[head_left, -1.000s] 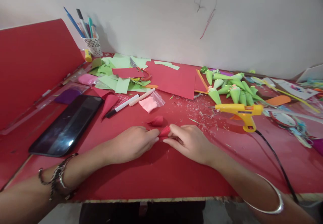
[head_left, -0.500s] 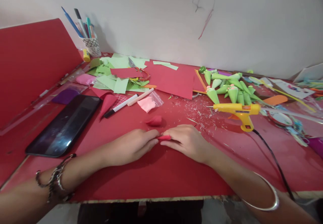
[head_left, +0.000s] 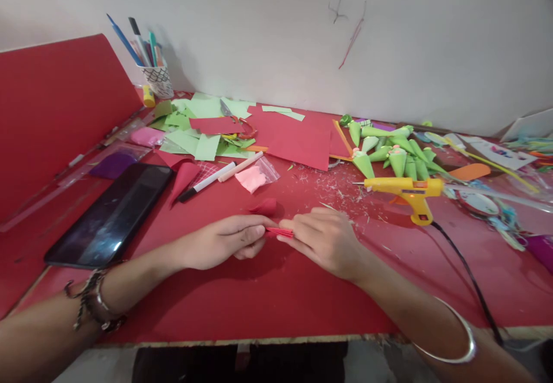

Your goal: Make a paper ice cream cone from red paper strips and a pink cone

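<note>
Between my two hands is a small piece of folded red paper [head_left: 280, 231], its layers showing as thin pleats. My left hand [head_left: 233, 238] pinches its left end, thumb bent over the forefinger. From the other side my right hand [head_left: 325, 240] grips the right end, with its fingers closed around it. Just beyond the fingers a rolled piece of red paper [head_left: 262, 206] lies on the red tabletop [head_left: 242, 308]. Farther off are a crumpled pale pink piece [head_left: 251, 179] and a red paper cone [head_left: 185, 179].
A yellow glue gun [head_left: 410, 190] with a black cord lies at right, before several green paper cones [head_left: 397, 152]. A black phone [head_left: 110, 216] rests at left. Scissors [head_left: 245, 126], green paper scraps [head_left: 207, 146] and a pen cup [head_left: 158, 79] stand toward the wall.
My left thumb has come up and bent over the folded paper, with the other left fingers curled under. More of the paper's pleated edge shows. My right hand has shifted slightly.
</note>
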Demonstrator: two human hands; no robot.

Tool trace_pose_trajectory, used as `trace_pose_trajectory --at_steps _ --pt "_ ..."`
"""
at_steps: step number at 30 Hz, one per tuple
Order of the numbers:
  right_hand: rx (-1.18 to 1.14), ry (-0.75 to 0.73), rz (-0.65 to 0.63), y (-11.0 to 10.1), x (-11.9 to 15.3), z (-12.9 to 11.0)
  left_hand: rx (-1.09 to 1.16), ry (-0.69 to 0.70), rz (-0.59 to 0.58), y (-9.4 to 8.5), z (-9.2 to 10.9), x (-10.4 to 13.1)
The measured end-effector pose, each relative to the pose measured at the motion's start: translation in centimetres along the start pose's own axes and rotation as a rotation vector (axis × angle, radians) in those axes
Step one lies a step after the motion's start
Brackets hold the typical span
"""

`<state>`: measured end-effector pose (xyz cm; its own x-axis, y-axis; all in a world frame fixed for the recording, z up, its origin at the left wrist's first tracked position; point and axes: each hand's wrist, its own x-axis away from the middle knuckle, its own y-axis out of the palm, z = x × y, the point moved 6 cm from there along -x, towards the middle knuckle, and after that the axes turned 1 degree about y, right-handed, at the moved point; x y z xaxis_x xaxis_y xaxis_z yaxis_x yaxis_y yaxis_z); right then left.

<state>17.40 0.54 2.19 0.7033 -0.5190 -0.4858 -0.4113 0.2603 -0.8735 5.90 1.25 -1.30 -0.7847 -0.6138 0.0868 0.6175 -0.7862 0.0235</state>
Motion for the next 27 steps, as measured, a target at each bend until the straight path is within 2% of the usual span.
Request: trace_pose_trajectory --at_steps 8,13,17,20,24,27 --pt "0.029 -0.036 0.043 -0.5 0.2 -0.4 0.302 -0.056 0.045 0.0 -0.2 -0.1" --pt "0.189 -0.168 0.139 -1.4 0.0 -1.7 0.398 -0.064 0.028 0.0 -0.3 -0.2" --pt "0.281 -0.245 0.153 -1.6 0.1 -2.2 0.412 -0.097 0.027 0.3 -0.5 -0.2" --pt "0.225 -0.187 0.117 -1.4 0.2 -1.8 0.145 -0.088 0.066 0.1 -0.2 -0.1" --pt "0.029 -0.014 0.014 -0.4 0.2 -0.7 -0.640 0.044 0.220 -0.9 1.2 0.1" --pt "-0.172 0.153 -0.091 0.6 0.2 0.4 -1.177 0.165 0.242 -0.9 1.9 0.1"
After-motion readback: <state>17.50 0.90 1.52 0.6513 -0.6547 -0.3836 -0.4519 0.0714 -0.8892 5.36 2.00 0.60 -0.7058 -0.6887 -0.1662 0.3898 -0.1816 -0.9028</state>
